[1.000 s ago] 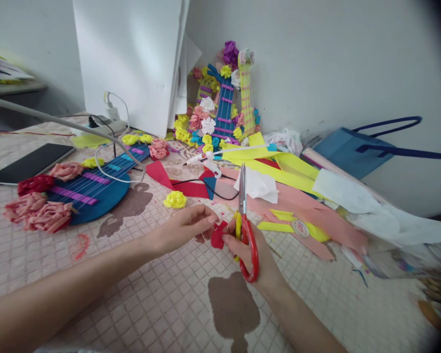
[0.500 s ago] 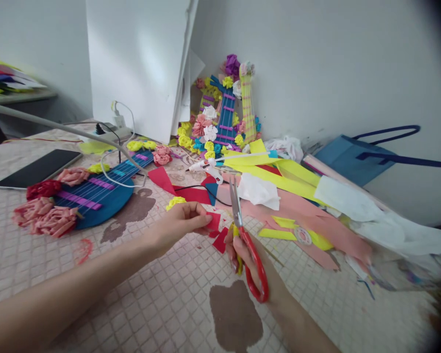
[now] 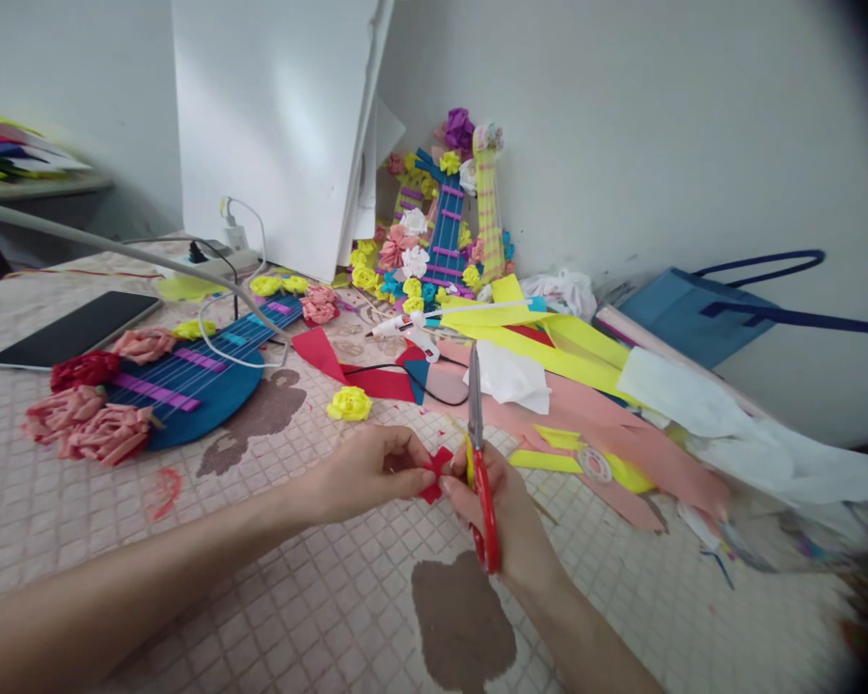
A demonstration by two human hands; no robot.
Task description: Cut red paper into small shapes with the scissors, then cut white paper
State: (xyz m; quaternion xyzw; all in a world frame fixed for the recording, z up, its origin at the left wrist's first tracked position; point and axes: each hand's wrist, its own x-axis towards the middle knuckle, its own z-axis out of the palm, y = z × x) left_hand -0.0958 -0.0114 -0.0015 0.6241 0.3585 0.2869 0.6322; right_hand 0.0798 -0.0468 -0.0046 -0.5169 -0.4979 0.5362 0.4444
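Between the fingertips of my left hand [image 3: 376,472] is a small piece of red paper [image 3: 441,461], bent into a crossed shape. My right hand [image 3: 510,501] keeps hold of red-and-yellow-handled scissors [image 3: 475,405], their blades together and pointing away from me. The thumb and fingertips of that hand also meet the red piece. Just beyond my left hand sits a yellow paper flower [image 3: 349,403]. Past it lies a long red paper strip [image 3: 380,383], close to a white glue gun [image 3: 405,326].
To the left lie a blue paper guitar [image 3: 221,410] with paper flowers and a dark tablet [image 3: 76,328]. More decorated guitars [image 3: 445,226] lean at the wall. Yellow strips [image 3: 579,337], pink sheets [image 3: 593,414], white tissue [image 3: 510,374] and a blue bag [image 3: 694,313] cover the right side.
My hands have come together at the red paper, the left moving nearer and right. The scissors have turned more upright and shut. The yellow flower is now fully uncovered.
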